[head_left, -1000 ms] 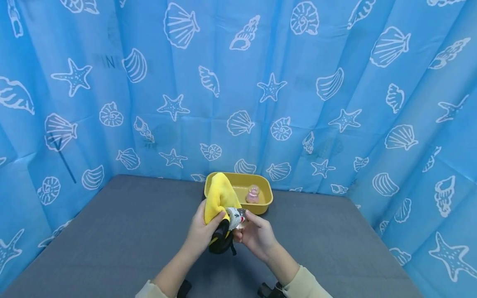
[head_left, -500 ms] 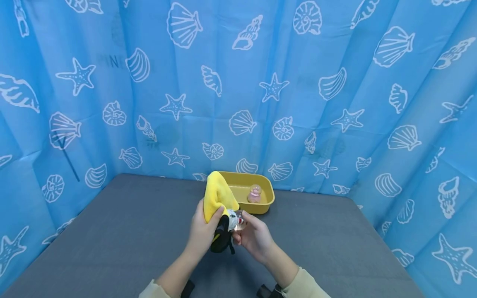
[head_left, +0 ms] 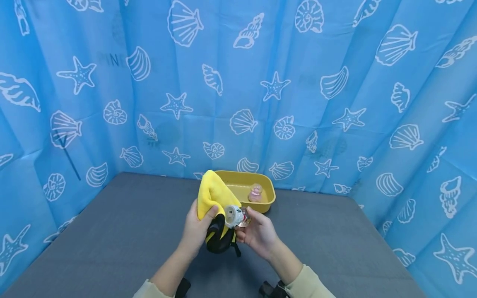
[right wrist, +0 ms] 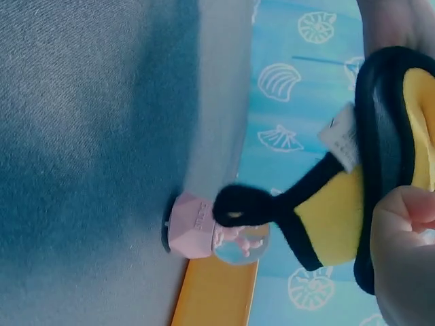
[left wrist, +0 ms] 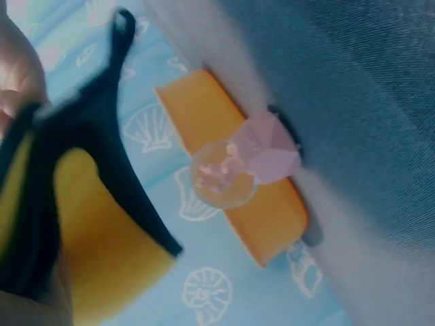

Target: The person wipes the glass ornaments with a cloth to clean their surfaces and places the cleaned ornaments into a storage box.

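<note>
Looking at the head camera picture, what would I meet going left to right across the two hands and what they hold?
Left hand, yellow-and-black fabric item, small white-and-clear globe, right hand.

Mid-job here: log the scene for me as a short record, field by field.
left hand: grips a yellow fabric item with black trim
right hand: holds a white-based clear globe
rectangular mustard-yellow tray: beyond the hands
pink-based clear globe: overlaps the tray in view; inside or in front unclear
surface: dark grey fabric-covered tabletop
backdrop: blue curtain printed with white shells and starfish
</note>
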The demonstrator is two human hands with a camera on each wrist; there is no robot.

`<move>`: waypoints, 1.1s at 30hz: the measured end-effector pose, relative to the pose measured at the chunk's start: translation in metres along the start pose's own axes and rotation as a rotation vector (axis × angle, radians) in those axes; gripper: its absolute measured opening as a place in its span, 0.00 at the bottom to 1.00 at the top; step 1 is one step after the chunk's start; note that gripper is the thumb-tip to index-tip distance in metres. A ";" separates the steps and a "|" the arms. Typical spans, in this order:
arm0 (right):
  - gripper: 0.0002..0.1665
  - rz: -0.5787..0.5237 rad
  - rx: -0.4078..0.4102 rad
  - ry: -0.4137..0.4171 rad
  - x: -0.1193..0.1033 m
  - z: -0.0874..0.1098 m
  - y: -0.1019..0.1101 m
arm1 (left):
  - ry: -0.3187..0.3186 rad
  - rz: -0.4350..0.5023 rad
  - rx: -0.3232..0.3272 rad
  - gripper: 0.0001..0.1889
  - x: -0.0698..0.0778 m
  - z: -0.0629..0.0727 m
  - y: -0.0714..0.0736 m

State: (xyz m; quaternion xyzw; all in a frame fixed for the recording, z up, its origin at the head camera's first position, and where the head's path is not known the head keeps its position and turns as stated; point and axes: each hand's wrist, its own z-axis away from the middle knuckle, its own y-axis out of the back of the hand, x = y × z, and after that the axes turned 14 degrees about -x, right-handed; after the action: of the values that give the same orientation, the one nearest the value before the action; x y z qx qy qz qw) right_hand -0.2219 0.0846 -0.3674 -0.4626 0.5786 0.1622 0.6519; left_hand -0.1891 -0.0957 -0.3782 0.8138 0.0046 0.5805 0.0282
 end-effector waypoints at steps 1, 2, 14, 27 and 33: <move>0.19 0.005 0.002 0.003 0.000 -0.001 -0.001 | 0.000 0.012 -0.004 0.23 0.001 0.000 0.000; 0.19 0.010 0.004 0.007 0.000 -0.001 -0.001 | -0.002 0.018 -0.011 0.23 0.002 0.001 -0.001; 0.20 -0.015 0.030 -0.040 0.003 -0.005 -0.009 | -0.066 -0.047 -0.057 0.31 -0.005 0.003 -0.003; 0.21 -0.034 0.003 -0.061 0.003 -0.005 -0.009 | -0.094 -0.055 -0.019 0.27 0.002 0.000 0.004; 0.22 -0.010 -0.020 -0.066 0.004 -0.007 -0.012 | -0.077 -0.080 -0.041 0.29 0.003 0.000 0.000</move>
State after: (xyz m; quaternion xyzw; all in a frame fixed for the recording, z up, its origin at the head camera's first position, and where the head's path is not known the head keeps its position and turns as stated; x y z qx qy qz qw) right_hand -0.2157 0.0713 -0.3656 -0.4665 0.5527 0.1799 0.6667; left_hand -0.1877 -0.0956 -0.3751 0.8338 0.0239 0.5473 0.0681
